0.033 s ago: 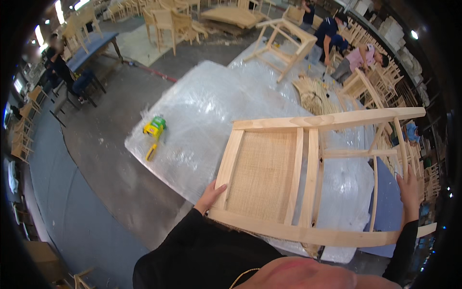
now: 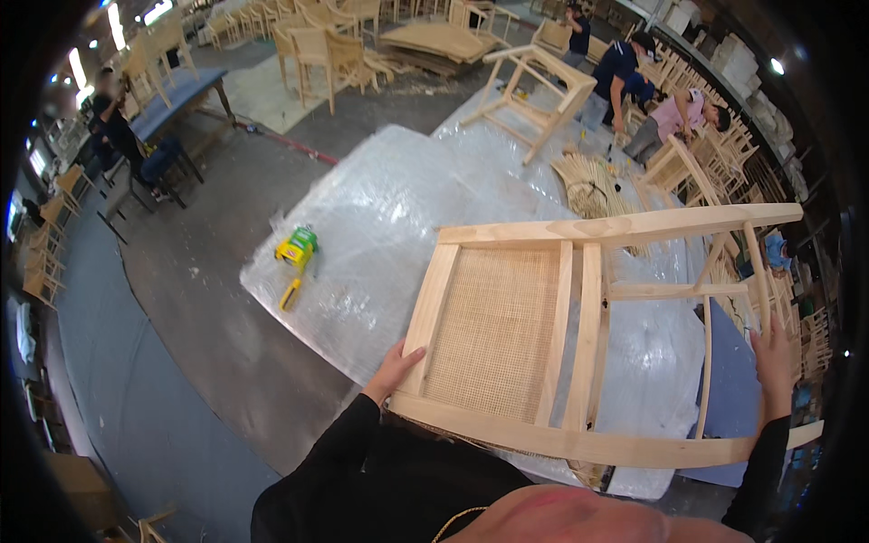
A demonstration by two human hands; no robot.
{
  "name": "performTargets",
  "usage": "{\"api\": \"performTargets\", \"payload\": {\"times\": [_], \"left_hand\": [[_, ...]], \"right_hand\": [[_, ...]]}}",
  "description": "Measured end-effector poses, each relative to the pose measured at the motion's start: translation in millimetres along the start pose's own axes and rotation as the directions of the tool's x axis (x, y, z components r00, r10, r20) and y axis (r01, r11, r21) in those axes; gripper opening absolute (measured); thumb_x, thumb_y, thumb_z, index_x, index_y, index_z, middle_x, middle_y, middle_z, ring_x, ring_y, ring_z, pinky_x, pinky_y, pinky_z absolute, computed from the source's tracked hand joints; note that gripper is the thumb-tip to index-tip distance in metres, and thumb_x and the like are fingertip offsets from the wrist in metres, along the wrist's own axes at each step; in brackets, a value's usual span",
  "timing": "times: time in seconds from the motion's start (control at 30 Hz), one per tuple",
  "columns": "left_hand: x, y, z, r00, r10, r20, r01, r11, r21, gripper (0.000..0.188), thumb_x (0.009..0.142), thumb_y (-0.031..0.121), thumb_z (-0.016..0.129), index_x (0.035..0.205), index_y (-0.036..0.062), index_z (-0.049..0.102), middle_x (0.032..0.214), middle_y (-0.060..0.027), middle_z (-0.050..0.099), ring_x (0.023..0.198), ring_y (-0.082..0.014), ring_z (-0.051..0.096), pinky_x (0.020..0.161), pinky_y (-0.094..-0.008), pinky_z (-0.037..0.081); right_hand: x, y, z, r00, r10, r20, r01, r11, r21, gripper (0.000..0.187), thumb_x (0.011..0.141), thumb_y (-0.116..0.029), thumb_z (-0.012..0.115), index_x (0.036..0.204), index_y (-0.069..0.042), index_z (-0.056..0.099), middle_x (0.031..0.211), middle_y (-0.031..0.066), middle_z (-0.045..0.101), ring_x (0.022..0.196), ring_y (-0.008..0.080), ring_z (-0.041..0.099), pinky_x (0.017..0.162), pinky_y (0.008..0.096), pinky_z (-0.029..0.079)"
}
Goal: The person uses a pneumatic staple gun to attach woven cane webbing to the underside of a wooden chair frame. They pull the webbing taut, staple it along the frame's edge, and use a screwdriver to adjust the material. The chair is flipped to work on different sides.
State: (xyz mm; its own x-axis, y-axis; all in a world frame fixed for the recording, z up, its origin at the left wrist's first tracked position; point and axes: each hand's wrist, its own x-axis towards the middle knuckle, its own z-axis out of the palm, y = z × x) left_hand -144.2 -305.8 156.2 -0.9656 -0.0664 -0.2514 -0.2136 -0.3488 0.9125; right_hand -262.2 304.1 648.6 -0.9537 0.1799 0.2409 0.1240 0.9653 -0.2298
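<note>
An unfinished pale wood chair point(image 2: 593, 335) lies on its side in front of me, held up between both hands. Its woven cane panel point(image 2: 493, 326) is framed by the rails at the left end. My left hand point(image 2: 396, 371) is closed round the end rail beside that panel, thumb on top. At the far right end, my right hand point(image 2: 772, 366) grips a thin rung between the legs; part of its fingers is hidden behind the wood.
A plastic-wrapped surface point(image 2: 380, 208) lies beyond the chair, with a yellow-green tape roll point(image 2: 296, 246) and a yellow-handled tool point(image 2: 290, 295) on it. A cane bundle point(image 2: 593, 185) and another chair frame point(image 2: 534, 95) are farther back. Several people work at the back right.
The background sits slightly lower and farther right in the view. My hands keep the same hold on the chair.
</note>
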Motion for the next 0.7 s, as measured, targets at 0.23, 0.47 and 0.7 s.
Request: {"api": "performTargets", "payload": {"times": [0.23,0.47,0.7], "left_hand": [[-25.9,378.6,-94.1,0.909,0.385,0.159,-0.393,0.669,0.631,0.052,0.102,0.018,0.068,0.148,0.0018,0.049,0.134,-0.0071,0.064,0.118,-0.0151,0.061,0.098,-0.0325,0.052],[-243.1,709.0,-53.7,0.569,0.751,0.336,-0.733,0.277,0.622,0.091,0.083,0.020,0.071,0.160,-0.0063,0.032,0.152,-0.0193,0.053,0.137,-0.0264,0.055,0.116,-0.0361,0.042],[-302.9,725.7,243.0,0.522,0.515,0.680,-0.698,-0.201,0.688,0.098,0.072,0.026,0.077,0.156,-0.0075,0.040,0.151,-0.0219,0.053,0.138,-0.0303,0.055,0.118,-0.0378,0.039]], "right_hand": [[-95.6,-34.4,-31.5,0.944,0.308,-0.121,-0.171,0.766,0.619,0.053,0.103,-0.032,0.064,0.152,-0.014,0.051,0.073,-0.0076,0.051,0.048,-0.0006,0.040,0.040,0.0194,0.032],[-107.2,-27.7,209.2,0.882,0.469,0.032,0.034,-0.131,0.991,0.035,0.105,-0.021,0.067,0.138,-0.013,0.059,0.073,-0.0058,0.055,0.048,0.0001,0.043,0.038,0.0181,0.034],[-116.7,-138.6,375.2,0.859,0.330,0.390,-0.170,-0.536,0.827,0.045,0.107,-0.020,0.062,0.151,-0.018,0.052,0.071,-0.0039,0.055,0.049,0.0038,0.048,0.038,0.0215,0.038]]}}
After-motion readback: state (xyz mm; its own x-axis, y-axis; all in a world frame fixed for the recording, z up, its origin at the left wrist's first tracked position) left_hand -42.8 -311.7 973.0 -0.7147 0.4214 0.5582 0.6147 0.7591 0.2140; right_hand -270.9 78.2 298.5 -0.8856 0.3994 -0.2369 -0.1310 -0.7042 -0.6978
